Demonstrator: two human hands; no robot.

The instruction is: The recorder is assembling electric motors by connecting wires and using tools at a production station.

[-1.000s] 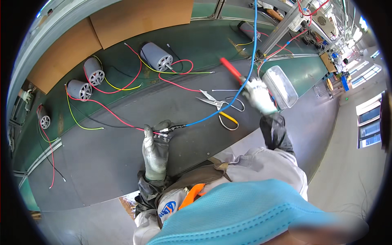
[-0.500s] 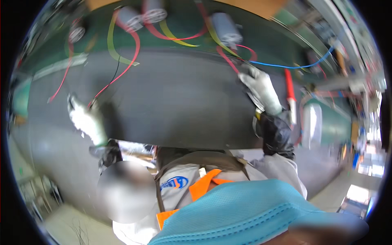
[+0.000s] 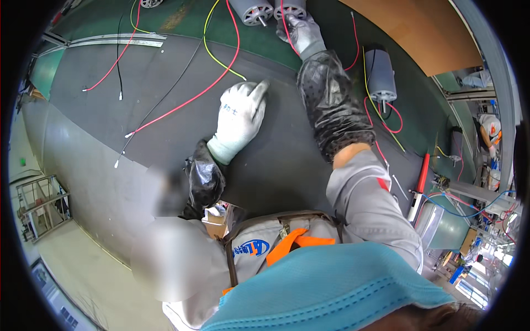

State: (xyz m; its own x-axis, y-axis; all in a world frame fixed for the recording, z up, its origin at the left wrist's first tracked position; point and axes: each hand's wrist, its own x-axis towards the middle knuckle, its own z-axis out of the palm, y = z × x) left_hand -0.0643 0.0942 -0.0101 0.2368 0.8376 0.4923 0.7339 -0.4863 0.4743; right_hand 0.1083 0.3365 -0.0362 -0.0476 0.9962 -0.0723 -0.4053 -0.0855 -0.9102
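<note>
Partly cropped, mtr [image 3: 297, 7] at R hand [image 3: 302, 36], grip unclear

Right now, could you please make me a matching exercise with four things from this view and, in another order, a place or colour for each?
Things:
1. Left hand
2. Right hand
3. Stick-shaped tool
4. Cardboard sheet

Places and colours:
A. Red and white
B. At the end of a grey motor
C. Plain brown, toward the upper right
D. Over the middle of the dark work surface

Right pairs: 1-D, 2-B, 3-A, 4-C.
</note>
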